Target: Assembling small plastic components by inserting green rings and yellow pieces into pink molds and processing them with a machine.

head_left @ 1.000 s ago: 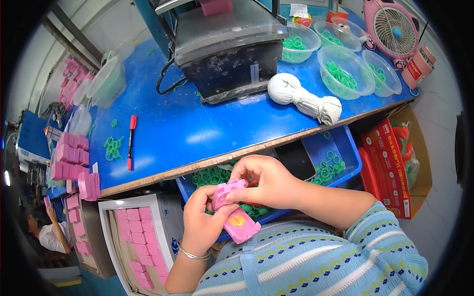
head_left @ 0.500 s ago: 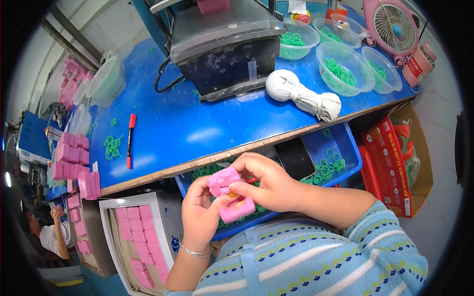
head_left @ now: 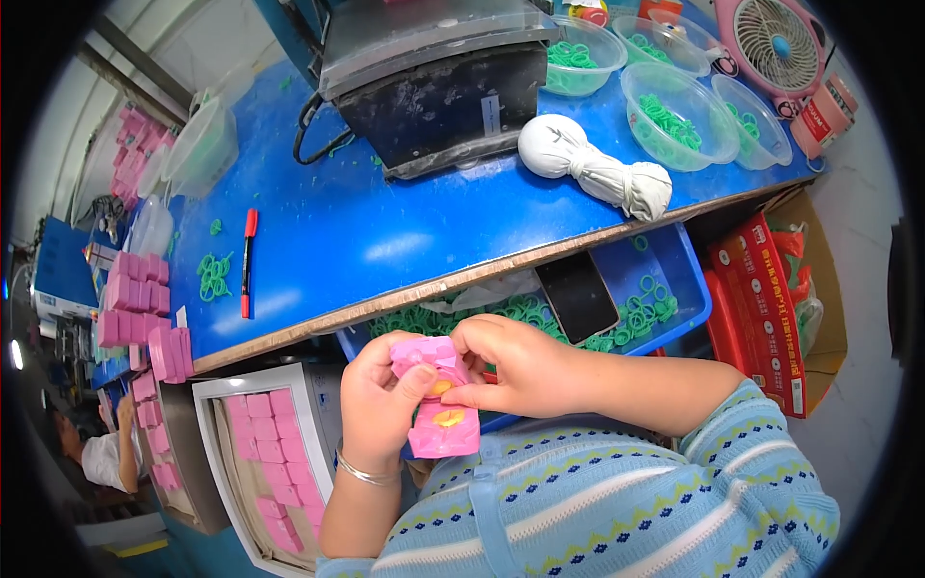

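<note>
Both hands hold a pink mould-like block above the near edge of a blue bin. Its two parts lie spread apart, with yellow patches showing on the inner faces. My left hand is closed on the block's left side, thumb pressed on the upper part. From the right, my right hand pinches its middle with thumb and fingers. Something small and red shows by the right fingers; what it is I cannot make out. In the bin lie many green rings and a black phone.
A blue table carries a black machine, a white cloth-wrapped bundle, a red-capped marker and clear bowls of green rings. Left stand stacked pink blocks and a white-rimmed box of more. Another person sits far left.
The pink block's parts have opened wider, showing more yellow inside. My fingers have shifted around it, and the view has moved slightly.
</note>
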`<state>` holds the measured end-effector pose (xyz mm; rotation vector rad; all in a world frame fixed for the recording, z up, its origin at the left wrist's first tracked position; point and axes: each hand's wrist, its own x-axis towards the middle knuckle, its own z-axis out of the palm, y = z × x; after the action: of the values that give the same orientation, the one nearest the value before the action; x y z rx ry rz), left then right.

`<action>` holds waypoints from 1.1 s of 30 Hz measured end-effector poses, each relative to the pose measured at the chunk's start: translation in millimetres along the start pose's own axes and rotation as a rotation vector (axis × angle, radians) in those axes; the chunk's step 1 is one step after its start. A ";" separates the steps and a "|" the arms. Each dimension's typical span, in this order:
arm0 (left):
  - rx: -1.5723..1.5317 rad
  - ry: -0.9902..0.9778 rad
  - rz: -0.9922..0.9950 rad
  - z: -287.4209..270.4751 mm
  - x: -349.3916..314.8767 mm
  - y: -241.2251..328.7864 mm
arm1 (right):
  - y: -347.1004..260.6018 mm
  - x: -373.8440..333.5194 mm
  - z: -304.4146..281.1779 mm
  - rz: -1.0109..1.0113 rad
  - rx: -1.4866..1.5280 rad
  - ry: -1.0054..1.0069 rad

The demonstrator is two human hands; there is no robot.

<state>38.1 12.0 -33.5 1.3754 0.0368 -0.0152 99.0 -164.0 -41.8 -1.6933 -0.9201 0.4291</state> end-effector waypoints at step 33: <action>-0.496 0.109 -0.065 14.5 0.1 -8.5 | -3.4 1.9 -7.0 -0.244 -0.002 0.196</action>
<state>38.2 -3.8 -39.0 0.8777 0.1656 0.0144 103.9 -166.7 -36.0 -1.5695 -0.9666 0.0977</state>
